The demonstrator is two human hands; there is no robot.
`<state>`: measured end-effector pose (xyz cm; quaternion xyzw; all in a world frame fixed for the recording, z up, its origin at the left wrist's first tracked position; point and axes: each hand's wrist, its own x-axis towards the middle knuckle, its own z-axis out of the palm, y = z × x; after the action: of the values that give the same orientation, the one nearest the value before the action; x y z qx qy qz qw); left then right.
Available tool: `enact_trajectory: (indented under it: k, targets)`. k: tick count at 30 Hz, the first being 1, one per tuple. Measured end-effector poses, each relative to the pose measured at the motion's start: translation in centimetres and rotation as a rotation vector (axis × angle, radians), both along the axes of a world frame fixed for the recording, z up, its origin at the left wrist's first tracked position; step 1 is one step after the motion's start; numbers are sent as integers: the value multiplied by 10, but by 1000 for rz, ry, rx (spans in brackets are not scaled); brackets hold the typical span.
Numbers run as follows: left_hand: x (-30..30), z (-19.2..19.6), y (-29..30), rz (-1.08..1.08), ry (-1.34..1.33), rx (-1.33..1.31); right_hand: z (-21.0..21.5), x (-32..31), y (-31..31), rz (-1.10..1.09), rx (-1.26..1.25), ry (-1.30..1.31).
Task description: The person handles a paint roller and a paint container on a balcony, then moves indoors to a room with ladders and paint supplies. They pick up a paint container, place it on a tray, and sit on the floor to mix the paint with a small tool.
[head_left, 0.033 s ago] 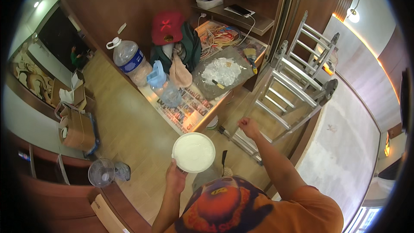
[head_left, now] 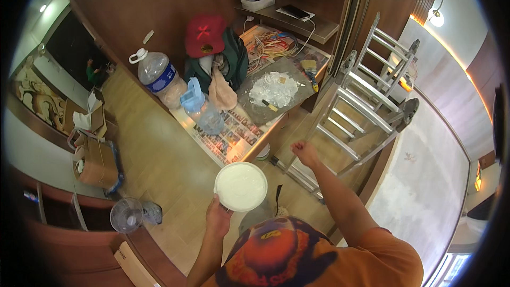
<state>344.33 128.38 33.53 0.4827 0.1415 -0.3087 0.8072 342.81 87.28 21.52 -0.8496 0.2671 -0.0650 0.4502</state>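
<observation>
My left hand (head_left: 218,218) grips the near left edge of a round white tub (head_left: 241,186), with the thumb at its rim. The tub's top looks pale and smooth; whether that is a lid or its contents I cannot tell. My right hand (head_left: 304,152) is raised to the right of the tub, fingers curled in, with nothing visible in them. Beyond that hand stands an aluminium folding ladder (head_left: 361,114). Ahead, on a newspaper-covered counter (head_left: 234,146), a grey board (head_left: 255,113) carries a heap of white paste (head_left: 273,89) and a small scraper (head_left: 270,105).
A large water bottle (head_left: 155,74), a blue-lidded jug (head_left: 202,109), a red cap (head_left: 204,35) and a dark green bag (head_left: 234,56) crowd the counter. A brush (head_left: 309,67) and tangled wires (head_left: 273,45) lie farther back. Cardboard boxes (head_left: 98,165) and a clear bucket (head_left: 126,215) stand at left.
The view has shifted very slightly. My left hand keeps its grip on the tub, and my right hand stays curled almost in the same place.
</observation>
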Motion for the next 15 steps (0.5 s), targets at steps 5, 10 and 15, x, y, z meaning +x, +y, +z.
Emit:
enact_trajectory:
  k: [5,10,15]
  targets:
    - [103,-5,-45,-128,-12,12,17,112,-11,-102,-24,-144]
    - [176,-6,-88,-193,43,-77,22,173,-18,-58,-239,-36]
    - [212,-18,-113,-291,86,24,11,206,-16,-51,-343,1]
